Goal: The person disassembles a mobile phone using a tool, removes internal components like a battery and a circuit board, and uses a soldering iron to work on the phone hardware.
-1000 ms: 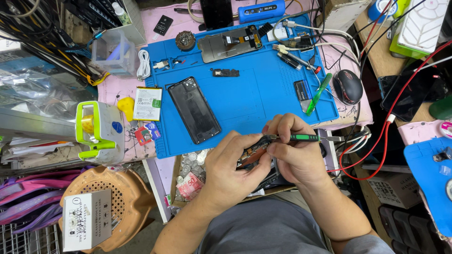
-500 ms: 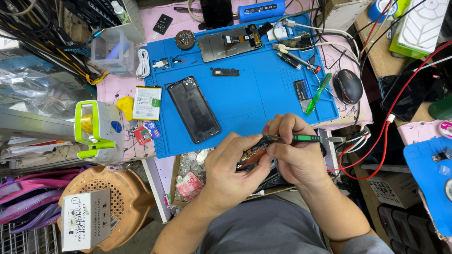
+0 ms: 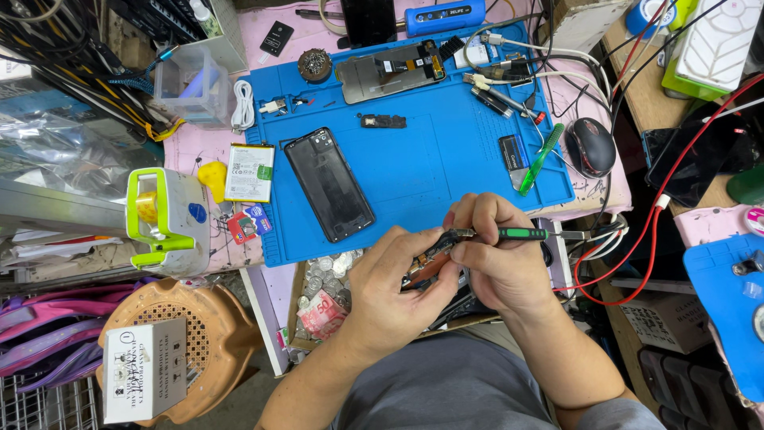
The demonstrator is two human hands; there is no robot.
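Circuit board, small and brownish, is sitting just below the near edge of the blue work mat, at about five o'clock from the mat's centre, above an open drawer of coins and banknotes. The left hand is pinching the board between thumb and fingertips, fingers pressed together around its lower end. The right hand is gripping a green-and-black screwdriver, fingers curled tight around the shaft, the handle pointing toward three o'clock and the tip meeting the board's upper end. At eleven o'clock from the hands a dark phone back cover is lying on the mat, with a white battery just beside it at nine o'clock. A second opened phone is resting near the mat's far edge at twelve o'clock. A black mouse is sitting off the mat's right side at two o'clock, and a green toothbrush is lying near it.
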